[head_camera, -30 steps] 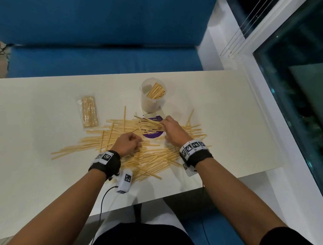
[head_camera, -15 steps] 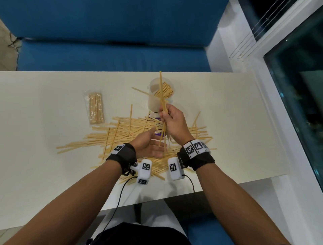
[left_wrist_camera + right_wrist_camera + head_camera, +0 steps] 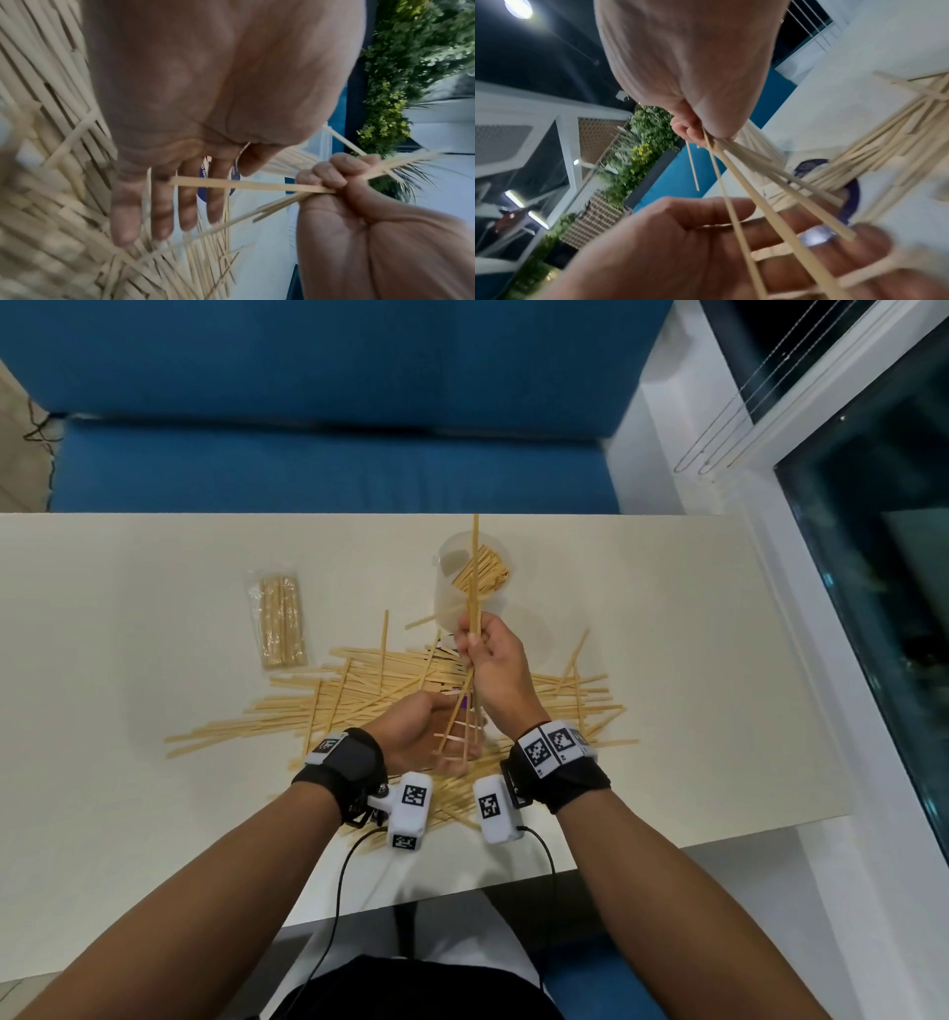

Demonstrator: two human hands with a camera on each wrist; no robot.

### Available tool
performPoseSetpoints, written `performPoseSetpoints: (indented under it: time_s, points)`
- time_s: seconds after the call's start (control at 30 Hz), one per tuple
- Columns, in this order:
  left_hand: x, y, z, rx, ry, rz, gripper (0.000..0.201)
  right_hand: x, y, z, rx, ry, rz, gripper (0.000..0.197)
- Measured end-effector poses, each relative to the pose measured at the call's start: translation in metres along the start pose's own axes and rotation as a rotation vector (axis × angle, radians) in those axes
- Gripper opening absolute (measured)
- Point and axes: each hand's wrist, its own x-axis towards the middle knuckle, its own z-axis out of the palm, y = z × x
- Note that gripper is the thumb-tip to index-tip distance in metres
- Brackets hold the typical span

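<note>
My right hand (image 3: pixel 477 639) grips a small bundle of thin wooden sticks (image 3: pixel 475 577) and holds it nearly upright above the table, just in front of a clear plastic cup (image 3: pixel 447 552) that has more sticks in it. The bundle's lower ends fan out against my left hand (image 3: pixel 436 737), which lies open with straight, spread fingers (image 3: pixel 164 203). In the right wrist view the held sticks (image 3: pixel 770 203) cross over the left hand's fingers (image 3: pixel 808 253). A big loose pile of sticks (image 3: pixel 359 706) covers the table under both hands.
A sealed packet of sticks (image 3: pixel 280 618) lies to the left of the pile on the cream table (image 3: pixel 128 762). A purple disc (image 3: pixel 464 711) shows under the pile. A blue sofa (image 3: pixel 308 454) runs behind the table, and a window (image 3: pixel 873 557) is on the right.
Both hands were down on the pile a second ago. The right hand has lifted a bundle upright, and the left hand has opened beneath its lower ends.
</note>
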Motion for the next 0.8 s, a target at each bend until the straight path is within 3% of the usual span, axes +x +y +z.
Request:
performPoseSetpoints:
  time_s: [0.1,0.23,0.3,0.57,0.7,0.8]
  points:
    - [-0.002,-0.001,-0.006,0.174,0.231,0.031,0.026,-0.004,0.019,0.002,-0.122,-0.064,0.012,0.023]
    - [-0.016,0.01,-0.011,0.794,0.575,0.16,0.023,-0.01,0.036,0.004,-0.232,-0.132,0.029,0.025]
    - [-0.016,0.014,-0.018,0.905,0.679,0.236,0.02,-0.01,0.037,0.005,-0.282,-0.155,0.065,0.027]
    - [-0.006,0.01,-0.026,1.046,0.765,0.349,0.013,-0.001,0.041,0.007,-0.451,-0.191,0.171,0.033]
    - [-0.006,0.005,-0.025,1.085,0.857,0.438,0.026,0.003,0.04,0.006,-0.423,-0.171,0.136,0.032]
    - [-0.007,0.009,-0.02,1.109,0.975,0.644,0.045,0.003,0.037,0.006,-0.411,-0.192,0.107,0.032]
